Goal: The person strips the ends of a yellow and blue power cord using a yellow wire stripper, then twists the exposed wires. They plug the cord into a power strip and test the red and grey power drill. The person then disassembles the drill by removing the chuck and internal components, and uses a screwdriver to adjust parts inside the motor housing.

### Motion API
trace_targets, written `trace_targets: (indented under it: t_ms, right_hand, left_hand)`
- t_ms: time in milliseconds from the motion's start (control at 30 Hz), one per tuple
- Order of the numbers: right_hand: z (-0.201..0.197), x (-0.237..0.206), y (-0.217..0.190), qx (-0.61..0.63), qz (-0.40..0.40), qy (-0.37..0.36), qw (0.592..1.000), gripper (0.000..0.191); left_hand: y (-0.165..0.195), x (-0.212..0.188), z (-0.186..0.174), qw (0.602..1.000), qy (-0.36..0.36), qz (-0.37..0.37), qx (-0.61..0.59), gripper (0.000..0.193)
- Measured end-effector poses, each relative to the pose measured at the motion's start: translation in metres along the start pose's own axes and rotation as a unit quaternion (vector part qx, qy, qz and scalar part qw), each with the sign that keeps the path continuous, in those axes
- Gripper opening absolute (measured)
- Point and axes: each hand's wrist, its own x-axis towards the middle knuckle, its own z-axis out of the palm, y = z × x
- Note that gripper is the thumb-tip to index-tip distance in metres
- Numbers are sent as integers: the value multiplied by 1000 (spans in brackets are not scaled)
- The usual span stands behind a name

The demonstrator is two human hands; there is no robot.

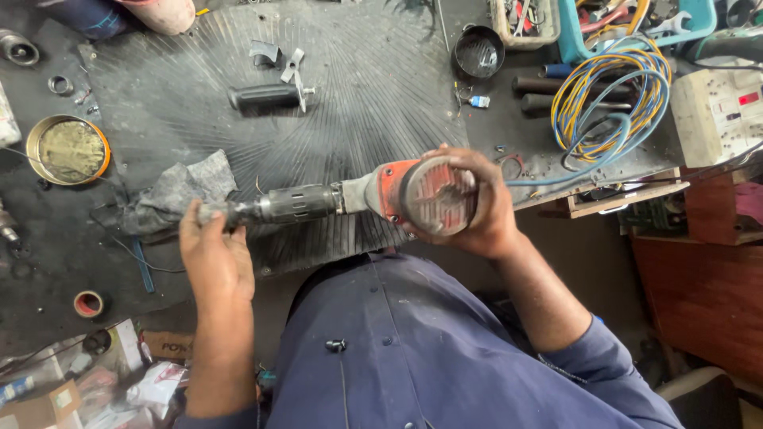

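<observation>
The person holds a red and grey power tool (373, 195) level above the dark worktop (381, 87), one hand at each end. The right hand (477, 208) is wrapped around the tool's fat red rear housing, fingers curled tight over its ribbed end. The left hand (213, 248) is closed on the tool's narrow dark nose, thumb and fingers pinching the tip.

Just beyond the left hand a crumpled grey rag (179, 191) lies on the worktop, and further out to that hand's outer side sits a round tin (68, 149) with a yellowish inside. A roll of red tape (88, 303) lies nearer the body on the same side. Ahead of the tool, well apart from both hands, rests a black side handle (266, 97). Beyond the right hand lies a coil of blue and yellow wire (612, 103), with a small black bowl (478, 52) near it.
</observation>
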Motion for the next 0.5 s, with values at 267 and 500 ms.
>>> trace_targets:
  t_ms: [267,500]
  right_hand:
    - [22,-8,5,-12,-12,-9,1000,102]
    - [16,-6,-6,-329,-32,-104,938,89]
  left_hand:
    - [20,-60,53,931,-222,252,146,77]
    - [18,-75,122,734,-429,402,339,86]
